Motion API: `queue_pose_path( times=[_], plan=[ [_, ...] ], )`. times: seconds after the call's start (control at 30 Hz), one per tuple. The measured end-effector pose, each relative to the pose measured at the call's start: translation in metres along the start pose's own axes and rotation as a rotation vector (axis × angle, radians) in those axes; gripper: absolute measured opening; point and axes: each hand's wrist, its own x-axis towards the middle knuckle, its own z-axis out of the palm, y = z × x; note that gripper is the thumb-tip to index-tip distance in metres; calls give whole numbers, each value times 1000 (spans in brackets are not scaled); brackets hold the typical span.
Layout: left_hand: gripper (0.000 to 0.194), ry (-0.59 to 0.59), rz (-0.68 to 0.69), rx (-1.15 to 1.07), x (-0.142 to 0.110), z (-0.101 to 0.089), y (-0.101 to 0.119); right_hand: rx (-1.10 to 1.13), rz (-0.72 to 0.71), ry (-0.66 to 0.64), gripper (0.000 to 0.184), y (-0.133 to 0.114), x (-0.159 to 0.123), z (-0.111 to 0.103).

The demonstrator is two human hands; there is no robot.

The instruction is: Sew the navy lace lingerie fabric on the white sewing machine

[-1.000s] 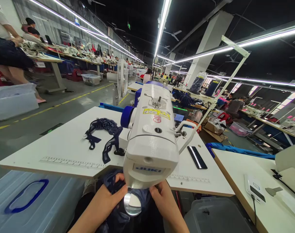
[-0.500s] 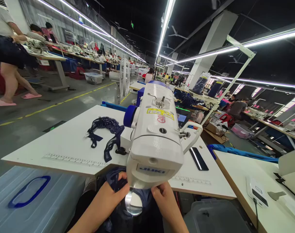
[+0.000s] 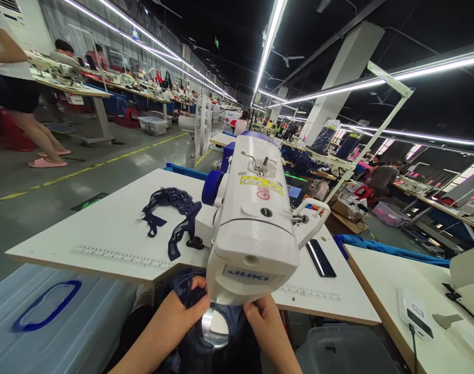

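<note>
A white JUKI sewing machine stands on a white table in front of me. Below its head lies dark navy fabric. My left hand pinches that fabric left of the needle area, fingers closed on it. My right hand grips the same fabric on the right side. The machine head hides the needle and the fingertips. A navy lace piece lies on the table left of the machine, untouched.
A black phone lies right of the machine. A clear bin with a blue handle sits at lower left. Another white table with a small device stands to the right. A person walks the aisle at left.
Both hands stay on the navy fabric under the machine head, barely shifted. The view has drifted slightly. The person at left has walked further along the aisle.
</note>
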Motion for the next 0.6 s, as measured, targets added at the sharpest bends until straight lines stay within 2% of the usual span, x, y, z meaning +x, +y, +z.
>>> queue_pose_path(
  times=[0.2,0.4,0.6],
  plan=[
    [20,2,17,15,2,1,1,11,-1,-5,11,1,0,1],
    [25,25,40,21,2,2,-1,6,47,-34,15,-12,-2,0],
    [27,119,58,11,1,2,-5,54,27,-19,20,-5,-1,1]
  ],
)
